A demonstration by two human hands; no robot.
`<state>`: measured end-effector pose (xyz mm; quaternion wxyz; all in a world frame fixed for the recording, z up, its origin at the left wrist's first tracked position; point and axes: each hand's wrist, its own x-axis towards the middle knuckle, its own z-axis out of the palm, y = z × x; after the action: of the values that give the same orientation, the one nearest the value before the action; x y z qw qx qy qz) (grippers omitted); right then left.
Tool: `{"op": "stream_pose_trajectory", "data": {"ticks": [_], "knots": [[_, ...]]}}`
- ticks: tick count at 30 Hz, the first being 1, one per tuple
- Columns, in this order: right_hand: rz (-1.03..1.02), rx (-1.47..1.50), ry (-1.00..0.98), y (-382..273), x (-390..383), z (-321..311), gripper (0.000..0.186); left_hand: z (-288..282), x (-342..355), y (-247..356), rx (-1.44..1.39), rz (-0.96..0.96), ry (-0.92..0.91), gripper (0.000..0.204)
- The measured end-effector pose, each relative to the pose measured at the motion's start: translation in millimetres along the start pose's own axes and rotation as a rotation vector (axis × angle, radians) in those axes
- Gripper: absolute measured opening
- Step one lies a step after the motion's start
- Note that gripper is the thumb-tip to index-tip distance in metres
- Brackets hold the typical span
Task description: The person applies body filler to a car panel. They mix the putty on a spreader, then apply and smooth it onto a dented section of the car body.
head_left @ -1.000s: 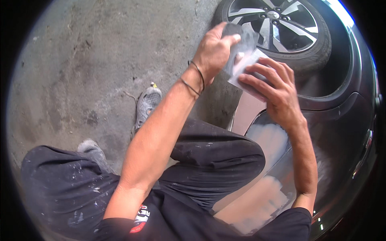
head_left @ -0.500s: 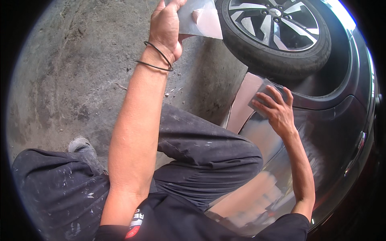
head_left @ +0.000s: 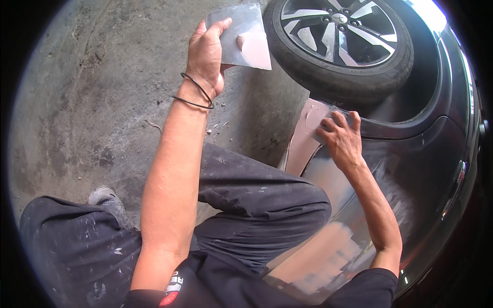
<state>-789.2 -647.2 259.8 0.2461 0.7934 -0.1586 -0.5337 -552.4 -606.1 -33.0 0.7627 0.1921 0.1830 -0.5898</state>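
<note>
My left hand (head_left: 206,57) is closed on the edge of a thin grey mixing plate (head_left: 236,25), its thumb on top. A smooth lump of pink body filler (head_left: 256,50) lies on the plate's right corner. Farther right, my right hand (head_left: 343,141) has its fingers bent over a flat grey spreader (head_left: 336,108), mostly hidden under them. That spreader meets the car's lower sill (head_left: 300,151), just behind the wheel, where pink filler coats the surface. A raised ridge of filler shows left of my fingertips.
The car wheel (head_left: 340,20) with its dark tyre stands beyond my right hand. Along the right runs the dark car body (head_left: 426,164), sanded dull in places, with another pinkish patch (head_left: 318,251) nearer me. My bent knee (head_left: 308,205) is close to the panel. Rough concrete (head_left: 102,102) lies left.
My left hand and the plate have come lower in view, showing more of the plate. My right hand has shifted slightly left with the spreader tilted more steeply, and a fresh filler ridge appears on the sill.
</note>
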Motion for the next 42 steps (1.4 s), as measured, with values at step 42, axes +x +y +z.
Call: {"op": "stream_pose_trajectory", "data": {"ticks": [42], "knots": [[-0.064, 0.018, -0.155, 61.0, -19.1, -32.3, 0.041, 1.5, 3.3, -41.2, 0.074, -0.054, -0.092, 0.033]]}}
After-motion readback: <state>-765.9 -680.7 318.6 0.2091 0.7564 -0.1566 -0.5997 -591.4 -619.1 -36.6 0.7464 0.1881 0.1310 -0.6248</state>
